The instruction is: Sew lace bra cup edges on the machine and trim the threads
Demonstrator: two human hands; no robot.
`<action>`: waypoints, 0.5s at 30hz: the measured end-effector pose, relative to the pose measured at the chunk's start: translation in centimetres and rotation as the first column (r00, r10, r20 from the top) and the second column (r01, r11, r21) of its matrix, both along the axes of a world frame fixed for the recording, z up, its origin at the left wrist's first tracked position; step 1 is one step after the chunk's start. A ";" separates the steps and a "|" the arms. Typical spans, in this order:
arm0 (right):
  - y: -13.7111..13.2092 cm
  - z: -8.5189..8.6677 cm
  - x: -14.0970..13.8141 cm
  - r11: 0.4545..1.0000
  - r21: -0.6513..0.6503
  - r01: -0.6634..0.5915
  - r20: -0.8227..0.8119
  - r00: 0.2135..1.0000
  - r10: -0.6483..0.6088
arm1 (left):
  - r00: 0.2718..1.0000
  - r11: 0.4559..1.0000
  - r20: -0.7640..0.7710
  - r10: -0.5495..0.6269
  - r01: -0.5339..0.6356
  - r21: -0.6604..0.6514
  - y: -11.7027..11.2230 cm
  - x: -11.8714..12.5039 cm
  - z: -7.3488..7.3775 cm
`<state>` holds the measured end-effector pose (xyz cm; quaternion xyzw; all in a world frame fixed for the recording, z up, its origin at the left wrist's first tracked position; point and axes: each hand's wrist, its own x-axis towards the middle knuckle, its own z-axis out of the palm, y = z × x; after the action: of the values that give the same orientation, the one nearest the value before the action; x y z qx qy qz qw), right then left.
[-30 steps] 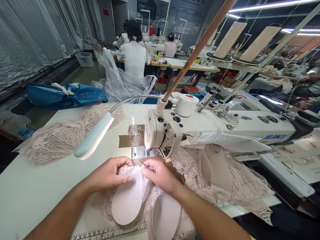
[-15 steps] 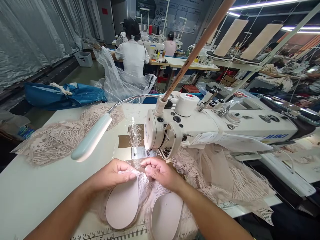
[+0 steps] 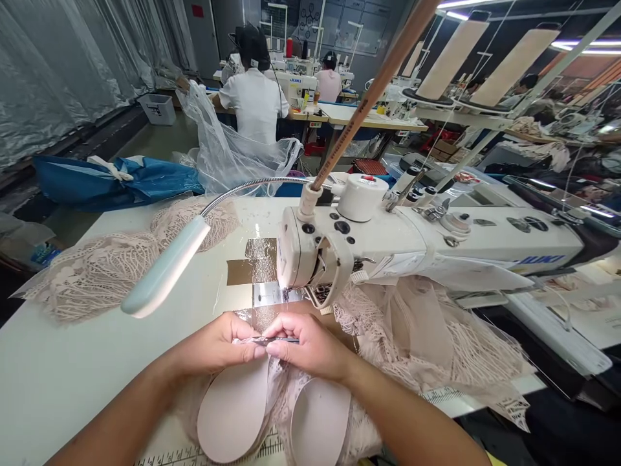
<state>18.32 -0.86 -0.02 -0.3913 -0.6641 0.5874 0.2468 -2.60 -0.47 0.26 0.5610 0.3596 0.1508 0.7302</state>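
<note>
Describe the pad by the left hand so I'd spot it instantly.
Find the big white sewing machine. Nearer than its needle end is the left hand, with a smooth, pale, rounded pad just below. Unlike the other pad, it lies on the left.

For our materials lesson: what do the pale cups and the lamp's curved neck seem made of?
Pale cups: matt, perhaps fabric-covered foam; smooth curved faces without shine.
Lamp's curved neck: likely metal, shiny, with bright highlights along its ribbed length.

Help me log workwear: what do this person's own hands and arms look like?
The left hand and right hand are bare: no gloves, rings or bracelets visible. Both forearms are bare too; a yellow patch, perhaps a sleeve, shows by the right one.
</note>
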 end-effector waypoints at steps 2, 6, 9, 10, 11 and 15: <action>0.1 -0.2 0.0 1.000 0.005 0.007 -0.001 1.000 -0.007 | 1.000 1.000 -0.012 0.001 -0.001 -0.013 0.0 0.0 0.1; 0.1 -0.7 -0.2 0.995 -0.090 0.044 -0.078 0.996 -0.051 | 1.000 1.000 -0.012 -0.014 0.014 0.009 -0.1 0.3 0.0; -0.1 -0.7 -0.6 0.982 -0.188 0.019 -0.078 0.996 -0.035 | 0.999 0.999 -0.043 -0.002 0.004 0.040 -0.1 0.2 -0.3; -0.1 -0.7 -0.7 0.980 -0.200 0.006 -0.056 0.998 -0.017 | 0.998 0.999 -0.069 -0.011 0.015 0.048 -0.1 0.0 -0.4; -0.1 -0.7 -0.8 0.979 -0.202 -0.003 -0.032 0.999 -0.004 | 0.994 0.997 -0.099 -0.035 0.040 0.058 0.1 -0.3 -0.5; 0.0 -0.8 -0.7 0.980 -0.199 0.002 0.015 1.000 0.001 | 0.970 0.985 -0.219 -0.106 0.132 0.110 1.1 -2.7 -0.1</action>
<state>17.58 -0.87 -0.79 -0.4185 -0.6037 0.6479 0.2016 -5.31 0.61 0.21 0.6386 0.3912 0.0679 0.6592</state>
